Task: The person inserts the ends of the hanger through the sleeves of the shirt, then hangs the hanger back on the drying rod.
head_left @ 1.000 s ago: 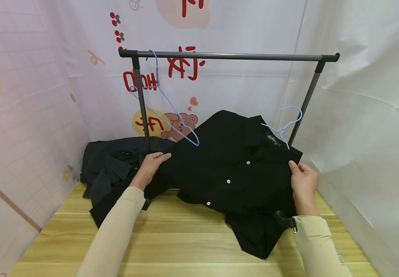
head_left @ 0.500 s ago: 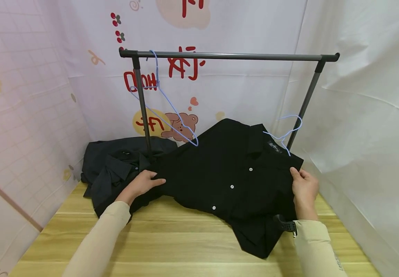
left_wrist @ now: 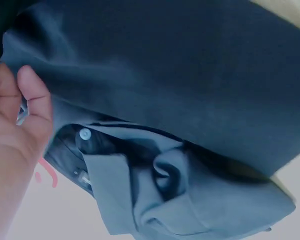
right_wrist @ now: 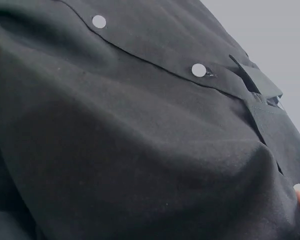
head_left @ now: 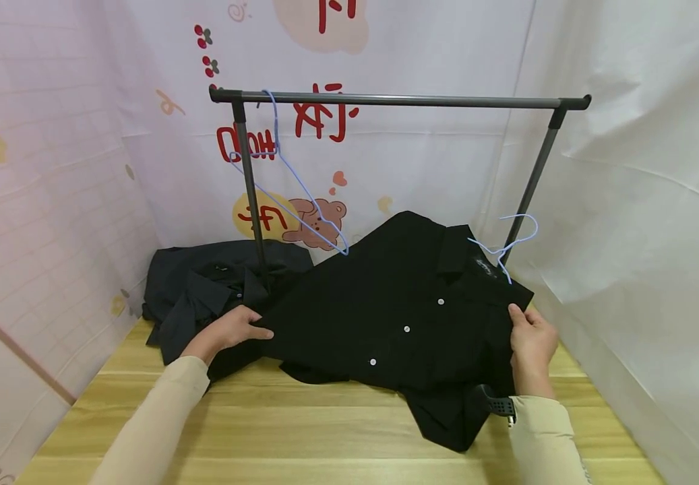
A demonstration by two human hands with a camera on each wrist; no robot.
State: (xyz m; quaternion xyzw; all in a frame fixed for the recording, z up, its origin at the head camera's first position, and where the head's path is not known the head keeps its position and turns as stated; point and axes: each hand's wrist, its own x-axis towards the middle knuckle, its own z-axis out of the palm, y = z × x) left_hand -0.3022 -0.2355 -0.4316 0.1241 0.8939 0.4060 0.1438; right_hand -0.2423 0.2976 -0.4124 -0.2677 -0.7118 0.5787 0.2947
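Bare R hand (head_left: 534, 341) pinches black, white-buttoned cloth shirt (head_left: 355, 316) over yellow wood desk (head_left: 325, 438) near its right edge, prob. to spread it, but can't tell if bare L hand's (head_left: 226, 333) fingers grip too.

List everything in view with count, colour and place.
Table: one, light wood, underneath
Backdrop: count unclear, white, printed, behind and beside
Rack: one, dark grey, at the back
Black shirt: one, black, across the middle
Buttons: three showing, white, on its front
Hangers: two, light blue, one on the rack, one at that shirt's collar
Crumpled shirt: one, dark grey, left on the table
Strap: one, black, right cuff
Sleeves: two, beige, forearms
Left hand: one, at the black shirt's left part
Right hand: one, pinching its right edge
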